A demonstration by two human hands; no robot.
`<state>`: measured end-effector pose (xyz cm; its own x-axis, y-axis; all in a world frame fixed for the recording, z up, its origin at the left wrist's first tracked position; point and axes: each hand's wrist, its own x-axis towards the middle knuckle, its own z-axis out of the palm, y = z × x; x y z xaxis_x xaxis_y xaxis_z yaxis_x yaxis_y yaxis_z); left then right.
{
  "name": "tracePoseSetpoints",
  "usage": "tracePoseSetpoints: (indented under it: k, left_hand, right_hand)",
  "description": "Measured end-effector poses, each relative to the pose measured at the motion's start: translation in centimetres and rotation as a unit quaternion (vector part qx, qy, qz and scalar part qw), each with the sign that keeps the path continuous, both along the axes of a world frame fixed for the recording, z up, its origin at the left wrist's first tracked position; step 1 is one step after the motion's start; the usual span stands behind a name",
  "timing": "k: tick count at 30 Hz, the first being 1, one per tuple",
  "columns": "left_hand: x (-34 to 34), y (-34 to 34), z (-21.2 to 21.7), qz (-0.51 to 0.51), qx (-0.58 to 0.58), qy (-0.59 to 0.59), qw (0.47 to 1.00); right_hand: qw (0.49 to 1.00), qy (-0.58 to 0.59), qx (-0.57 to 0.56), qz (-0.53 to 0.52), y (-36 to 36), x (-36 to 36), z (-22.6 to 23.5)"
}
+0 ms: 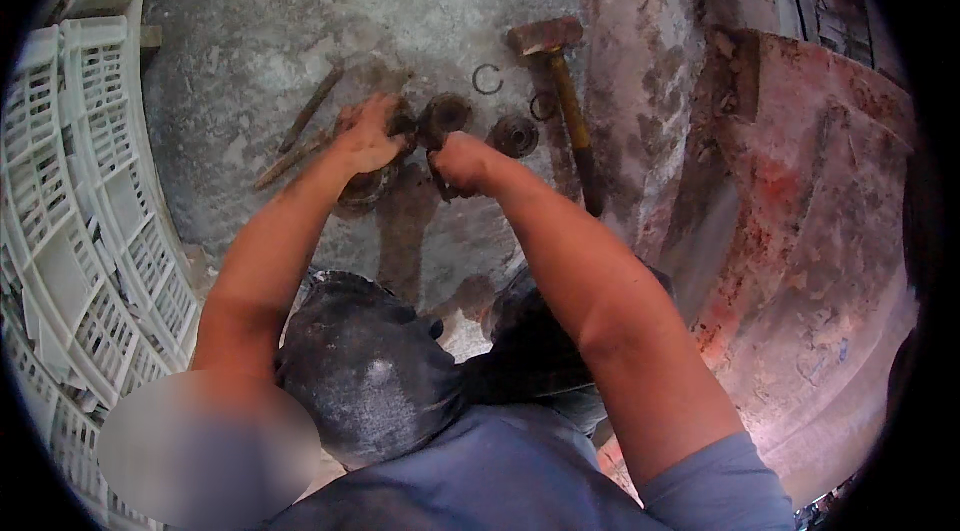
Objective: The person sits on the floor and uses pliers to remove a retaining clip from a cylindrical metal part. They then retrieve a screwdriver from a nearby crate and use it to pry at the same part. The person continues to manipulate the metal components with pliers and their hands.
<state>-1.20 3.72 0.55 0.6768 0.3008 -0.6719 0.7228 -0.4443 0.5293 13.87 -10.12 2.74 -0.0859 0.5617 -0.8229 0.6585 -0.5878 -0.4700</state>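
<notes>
Clasping a dark part point(402, 125) beside a hub point(447, 114), the left hand point(370, 136) is apparently steadying it; the right hand point(465, 163) is hiding its own grip, a hammer point(568, 99) lying within reach

Likely workshop: stained grey floor point(260, 21), hammer point(567, 96), grimy round metal part point(516, 137), white plastic crates point(118, 126).

White slatted crates point(118, 156) line the left side, opposite a large red-stained structure point(800, 221).
</notes>
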Motion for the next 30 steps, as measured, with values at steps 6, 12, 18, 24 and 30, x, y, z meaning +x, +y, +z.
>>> tracePoseSetpoints:
  k: [6,12,18,24,30]
  left_hand:
    - [-0.1,-0.1,-0.7,-0.014,0.015,0.0,1.0]
    - [0.0,0.1,-0.6,-0.003,-0.009,-0.015,1.0]
    - [-0.1,0.2,-0.4,-0.011,0.0,-0.031,0.999]
    - [0.8,0.5,1.6,-0.012,-0.001,-0.008,1.0]
    - [0.2,0.1,0.6,-0.016,0.024,-0.009,1.0]
  right_hand:
    - [0.985,0.061,-0.013,-0.163,0.9,0.0,3.2]
    - [0.986,0.062,0.021,-0.152,0.9,-0.2,3.2]
    - [0.987,0.043,0.083,-0.13,-0.8,-1.2,1.2]
    - [0.993,0.078,0.01,-0.093,0.4,0.1,1.0]
    - [0.974,0.07,-0.049,-0.209,0.9,-0.7,1.7]
